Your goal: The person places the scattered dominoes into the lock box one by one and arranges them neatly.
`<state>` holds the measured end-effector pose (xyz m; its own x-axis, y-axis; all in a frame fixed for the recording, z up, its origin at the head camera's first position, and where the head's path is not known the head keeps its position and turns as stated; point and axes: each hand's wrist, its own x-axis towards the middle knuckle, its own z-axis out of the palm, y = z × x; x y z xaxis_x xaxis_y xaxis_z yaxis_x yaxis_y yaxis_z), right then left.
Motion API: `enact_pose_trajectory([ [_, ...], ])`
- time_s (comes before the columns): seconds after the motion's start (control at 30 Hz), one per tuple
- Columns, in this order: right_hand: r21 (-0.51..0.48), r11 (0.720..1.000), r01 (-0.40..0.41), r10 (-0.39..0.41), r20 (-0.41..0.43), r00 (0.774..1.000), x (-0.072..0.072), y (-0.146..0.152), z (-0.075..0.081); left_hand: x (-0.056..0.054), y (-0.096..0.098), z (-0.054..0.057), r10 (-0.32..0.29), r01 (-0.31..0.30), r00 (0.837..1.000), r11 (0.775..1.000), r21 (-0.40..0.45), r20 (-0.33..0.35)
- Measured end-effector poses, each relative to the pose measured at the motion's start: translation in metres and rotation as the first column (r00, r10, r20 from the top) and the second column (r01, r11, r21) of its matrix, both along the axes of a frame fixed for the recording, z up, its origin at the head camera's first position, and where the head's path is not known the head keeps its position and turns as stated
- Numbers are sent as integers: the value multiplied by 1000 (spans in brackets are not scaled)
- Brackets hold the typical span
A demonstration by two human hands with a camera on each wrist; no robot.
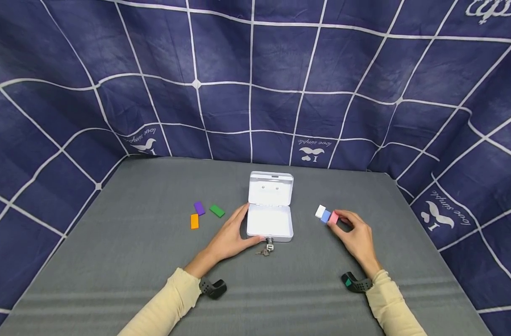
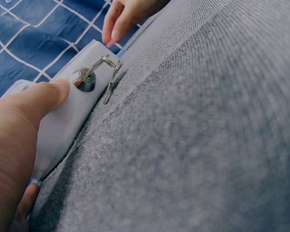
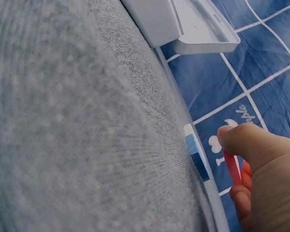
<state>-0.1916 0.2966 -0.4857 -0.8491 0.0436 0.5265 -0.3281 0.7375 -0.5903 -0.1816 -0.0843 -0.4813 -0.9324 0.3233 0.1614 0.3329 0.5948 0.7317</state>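
A white metal cash box stands on the grey cloth with its lid raised and its inside bare. My left hand grips the box's near left corner, thumb on the front wall beside the lock, fingers along the left side. Keys hang from that lock on a ring. To the right of the box, my right hand pinches a pink block between thumb and fingers. Beside that block lie a blue block and a white block in a row.
Left of the box lie a purple block, an orange block and a green block. A grey cloth covers the table. Behind it and at both sides hangs a blue curtain with white grid lines.
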Motion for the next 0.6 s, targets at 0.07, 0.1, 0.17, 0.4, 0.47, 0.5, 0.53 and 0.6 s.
enact_pose_trajectory([
  [0.07, -7, 1000, 4, -4, 7, 1000, 0, -1, 2, 0, 0, 0, 3, -3, 1000, 1000, -2, 1],
  [0.1, -8, 1000, 6, -6, 11, 1000, 0, -1, 2, 0, 0, 0, 3, -3, 1000, 1000, -2, 1],
  [0.17, -12, 1000, 10, -9, 19, 1000, -1, -2, 4, 0, 0, 0, 0, 0, 1000, 1000, 2, 5],
  [0.4, 1, 1000, 8, -8, 28, 1000, -2, -7, 12, -2, -1, 3, -13, 13, 1000, 1000, 15, 8],
  [0.47, 4, 1000, 2, -2, 26, 1000, -1, -9, 15, -2, -1, 4, -13, 13, 1000, 1000, 17, 8],
  [0.5, 4, 1000, -3, 3, 25, 1000, -1, -10, 15, -1, -1, 4, -13, 13, 1000, 1000, 17, 7],
  [0.53, 2, 1000, -8, 8, 25, 1000, -1, -11, 16, -1, -1, 4, -13, 13, 1000, 1000, 16, 8],
  [0.6, -1, 1000, -18, 18, 20, 1000, 1, -13, 17, 1, -1, 3, -13, 13, 1000, 1000, 12, 5],
])
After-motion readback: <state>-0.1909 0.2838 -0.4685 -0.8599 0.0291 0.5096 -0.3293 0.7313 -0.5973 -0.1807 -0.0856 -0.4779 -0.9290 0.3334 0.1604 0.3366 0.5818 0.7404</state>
